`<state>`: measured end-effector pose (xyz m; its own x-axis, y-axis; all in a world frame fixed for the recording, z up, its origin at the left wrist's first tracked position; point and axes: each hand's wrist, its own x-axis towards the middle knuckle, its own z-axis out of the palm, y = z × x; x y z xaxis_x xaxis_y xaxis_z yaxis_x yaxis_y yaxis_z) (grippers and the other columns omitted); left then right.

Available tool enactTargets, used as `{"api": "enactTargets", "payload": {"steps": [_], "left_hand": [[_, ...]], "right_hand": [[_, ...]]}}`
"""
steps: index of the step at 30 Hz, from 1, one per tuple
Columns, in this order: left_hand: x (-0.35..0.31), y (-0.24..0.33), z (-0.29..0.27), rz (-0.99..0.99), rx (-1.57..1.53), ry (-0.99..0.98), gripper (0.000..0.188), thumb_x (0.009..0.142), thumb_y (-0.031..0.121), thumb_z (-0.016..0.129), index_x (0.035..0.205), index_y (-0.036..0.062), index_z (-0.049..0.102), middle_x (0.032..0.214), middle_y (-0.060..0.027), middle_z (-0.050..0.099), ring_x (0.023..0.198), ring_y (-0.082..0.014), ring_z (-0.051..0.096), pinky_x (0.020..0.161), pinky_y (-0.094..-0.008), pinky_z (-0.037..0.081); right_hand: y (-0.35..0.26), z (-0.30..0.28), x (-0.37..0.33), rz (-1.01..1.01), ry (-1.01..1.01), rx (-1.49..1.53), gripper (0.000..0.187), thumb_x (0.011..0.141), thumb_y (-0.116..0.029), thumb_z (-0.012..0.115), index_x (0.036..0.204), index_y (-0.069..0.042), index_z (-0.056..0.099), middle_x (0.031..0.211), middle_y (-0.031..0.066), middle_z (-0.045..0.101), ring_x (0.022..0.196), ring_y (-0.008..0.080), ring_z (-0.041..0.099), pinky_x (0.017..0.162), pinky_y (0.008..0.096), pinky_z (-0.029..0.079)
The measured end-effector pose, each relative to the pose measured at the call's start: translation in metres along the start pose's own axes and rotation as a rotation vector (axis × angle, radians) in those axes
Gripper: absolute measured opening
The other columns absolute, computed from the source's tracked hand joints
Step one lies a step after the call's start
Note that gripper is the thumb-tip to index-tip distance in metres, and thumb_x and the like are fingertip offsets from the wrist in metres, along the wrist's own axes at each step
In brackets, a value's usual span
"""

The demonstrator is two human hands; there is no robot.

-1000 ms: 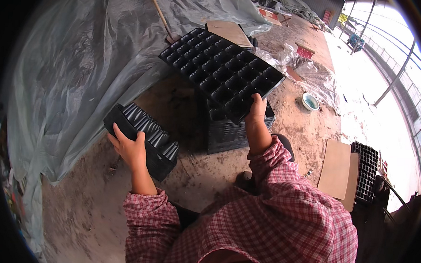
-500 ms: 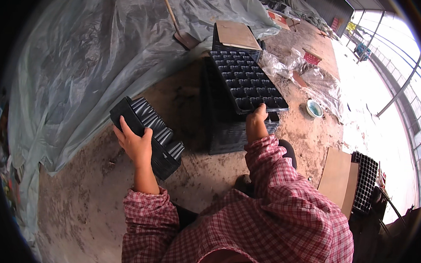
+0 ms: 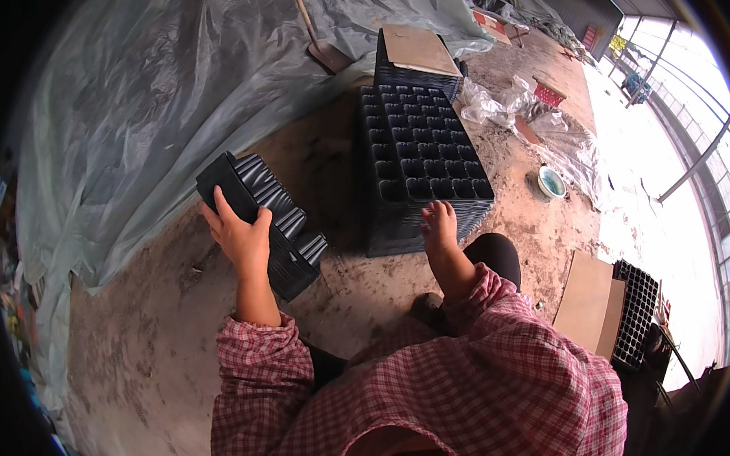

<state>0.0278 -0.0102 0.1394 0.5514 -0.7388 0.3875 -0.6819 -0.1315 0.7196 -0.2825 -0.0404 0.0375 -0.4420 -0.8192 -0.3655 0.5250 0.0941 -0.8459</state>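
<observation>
My left hand (image 3: pixel 242 237) is closed on a short stack of black seedling trays (image 3: pixel 292 265), held tilted on its side with the ribbed cell undersides to the right. In front of me stands a tall stack of black seedling trays (image 3: pixel 434 145), its top tray lying cells up. That stack seems to have two rows side by side, the left one partly covered. Close by its near edge, my right hand (image 3: pixel 440 228) is raised with its fingers loosely apart and nothing in them. Whether its fingertips touch the stack's rim is hard to tell.
Behind the tall stack is another tray stack topped with a brown board (image 3: pixel 422 49). Plastic sheeting (image 3: pixel 150 121) drapes the left side, a shovel (image 3: pixel 328 55) lying on it. At right are a small bowl (image 3: pixel 551 182), cardboard sheets (image 3: pixel 583 301) and another cell tray (image 3: pixel 636 313).
The top tray, which my right hand held raised and slanted, now lies down on the tall stack. My right hand has let go of its edge. My left hand still grips its stack.
</observation>
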Motion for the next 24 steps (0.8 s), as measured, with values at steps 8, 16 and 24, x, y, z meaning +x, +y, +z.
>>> {"api": "enactTargets", "payload": {"steps": [8, 16, 24], "left_hand": [[0.001, -0.011, 0.002, 0.101, -0.051, 0.034, 0.086, 0.068, 0.035, 0.073, 0.138, 0.0169, 0.025, 0.142, -0.0207, 0.017, 0.126, -0.0432, 0.024, 0.1, -0.0495, 0.029], [-0.004, -0.006, 0.002, 0.12, -0.111, -0.037, 0.087, 0.066, 0.032, 0.074, 0.137, 0.0166, 0.026, 0.142, -0.0222, 0.017, 0.125, -0.0418, 0.027, 0.1, -0.0471, 0.03], [-0.002, -0.007, 0.011, 0.182, -0.132, -0.041, 0.089, 0.065, 0.03, 0.076, 0.136, 0.0151, 0.026, 0.14, -0.0253, 0.018, 0.126, -0.0431, 0.024, 0.102, -0.048, 0.025]], "right_hand": [[0.03, 0.135, -0.083, -0.618, -1.107, -0.584, 0.043, 0.081, -0.033, 0.064, 0.115, -0.01, 0.055, 0.114, 0.015, 0.051, 0.11, 0.0245, 0.049, 0.093, 0.0322, 0.039], [0.046, 0.151, -0.075, -0.047, -1.187, -0.367, 0.029, 0.078, -0.022, 0.07, 0.102, -0.008, 0.061, 0.09, -0.0035, 0.057, 0.082, 0.0065, 0.051, 0.074, 0.0215, 0.043], [0.027, 0.146, -0.084, 0.067, -1.086, -0.392, 0.022, 0.08, -0.02, 0.067, 0.099, -0.009, 0.062, 0.082, -0.0055, 0.056, 0.072, 0.0034, 0.05, 0.064, 0.0181, 0.043]]}}
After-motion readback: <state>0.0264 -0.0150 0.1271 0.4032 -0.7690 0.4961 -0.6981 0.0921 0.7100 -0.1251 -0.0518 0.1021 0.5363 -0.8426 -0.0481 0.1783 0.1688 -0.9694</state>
